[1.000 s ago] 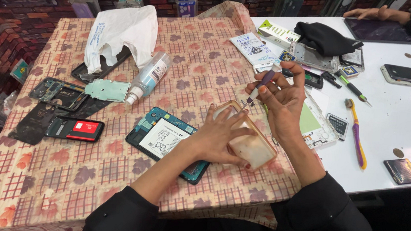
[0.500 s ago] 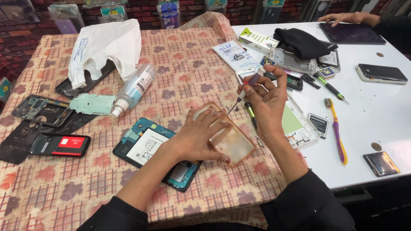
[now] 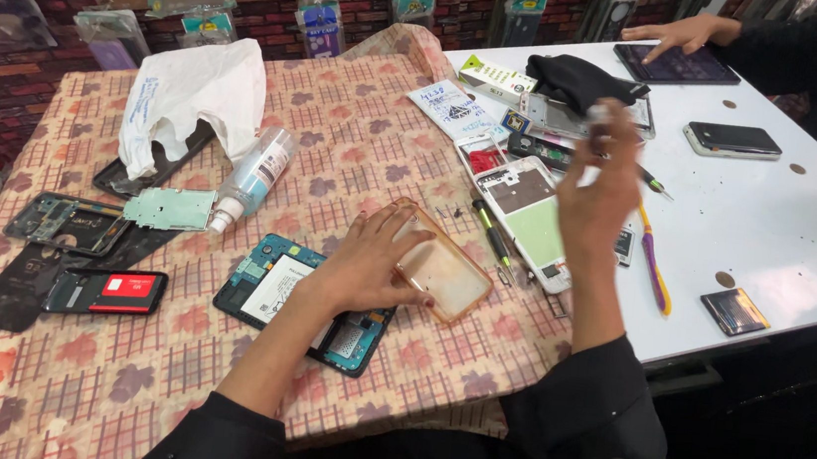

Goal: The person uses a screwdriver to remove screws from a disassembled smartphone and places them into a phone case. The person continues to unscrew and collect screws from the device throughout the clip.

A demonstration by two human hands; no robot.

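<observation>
Left hand [image 3: 365, 265] has its fingers spread flat, pinning the clear orange-tinted phone case [image 3: 439, 272] onto the checked-cloth bench [image 3: 115, 371] at centre frame, wrist lying over the opened blue phone body [image 3: 307, 300]. Right hand [image 3: 601, 183] is lifted mid-right, fingers pinched on something small and blurry, can't tell what. Risk as I see it: that wrist leaning on the exposed board could nudge or crack something, and the tiny pinched part could easily drop into the clutter of the opened white phone [image 3: 530, 216] below.
</observation>
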